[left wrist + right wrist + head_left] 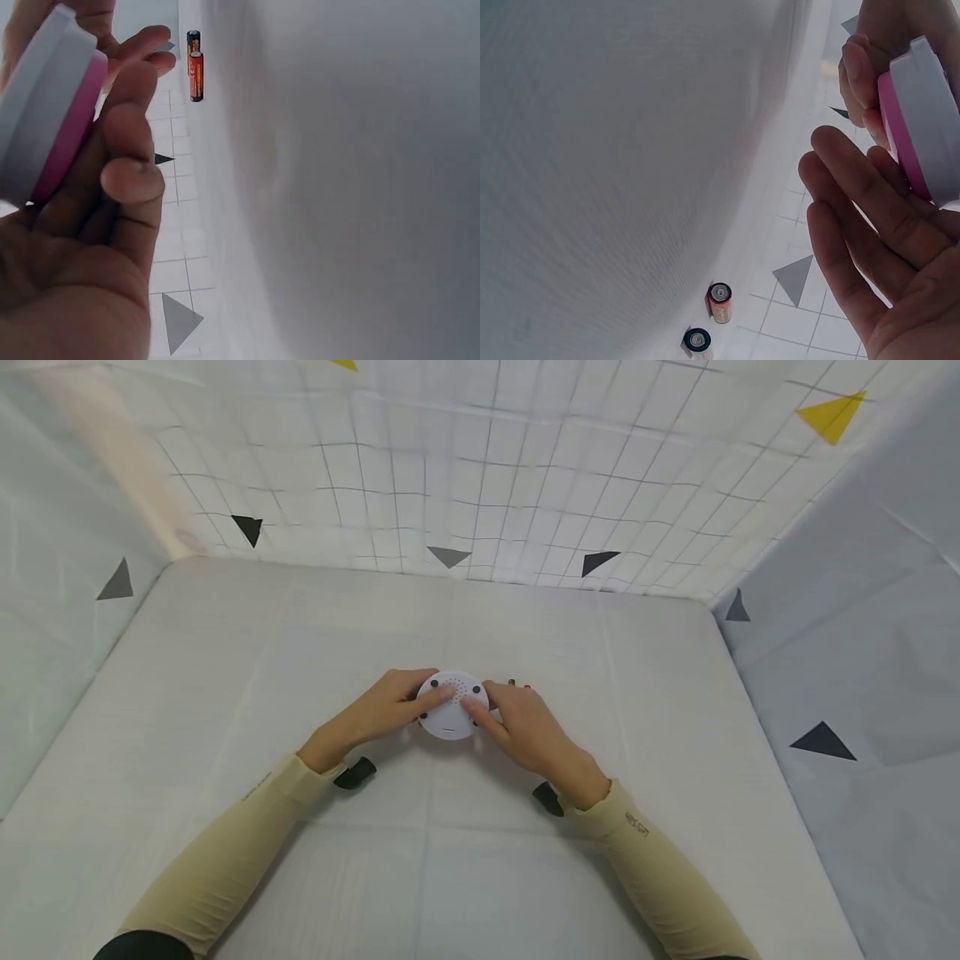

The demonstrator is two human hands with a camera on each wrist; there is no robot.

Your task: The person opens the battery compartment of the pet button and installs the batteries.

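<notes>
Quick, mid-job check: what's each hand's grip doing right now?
Left hand: holding the round white-and-pink device, thumb on its white face.
Right hand: holding the same device from the opposite side, thumb also on that face.

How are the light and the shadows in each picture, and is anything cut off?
Head: soft light, faint shadows under the round device and along the sleeves; left wrist: bright grid wall behind, left hand partly in shade; right wrist: white surface dim and greyish, the device cut off by the right edge.
</notes>
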